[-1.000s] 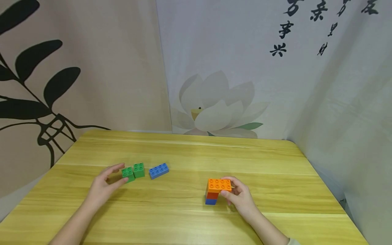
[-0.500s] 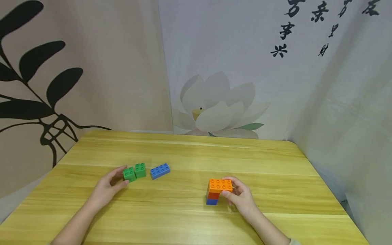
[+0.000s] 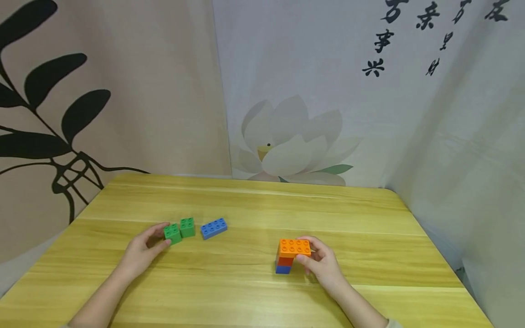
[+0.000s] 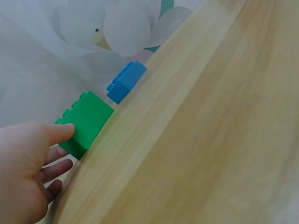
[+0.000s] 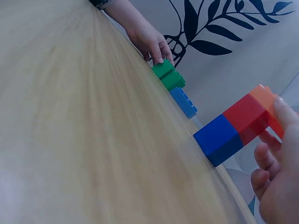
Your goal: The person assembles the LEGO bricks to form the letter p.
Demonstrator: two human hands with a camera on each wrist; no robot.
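Observation:
On the left part of the table, my left hand (image 3: pixel 141 253) pinches a small square green building brick (image 3: pixel 172 233) between thumb and fingers. Another green brick (image 3: pixel 187 227) stands close beside it on the right. A longer blue brick (image 3: pixel 214 228) lies a little further right, apart from both. My right hand (image 3: pixel 321 264) grips the overhanging right end of an orange brick (image 3: pixel 294 246). That orange brick tops a small stack, with a red brick (image 5: pixel 246 117) under it and a dark blue brick (image 5: pixel 219 139) at the bottom. In the right wrist view, the thumb lies against the orange brick.
The wooden table (image 3: pixel 246 296) carries all the bricks. Behind it hangs a pale curtain (image 3: pixel 164 91) printed with leaves, a lotus and black characters. The table's far edge runs along this cloth.
My left hand's thumb and fingers have drawn in round the nearer green brick. The right hand and the stack stay in place, apart from a slight shift of the whole view.

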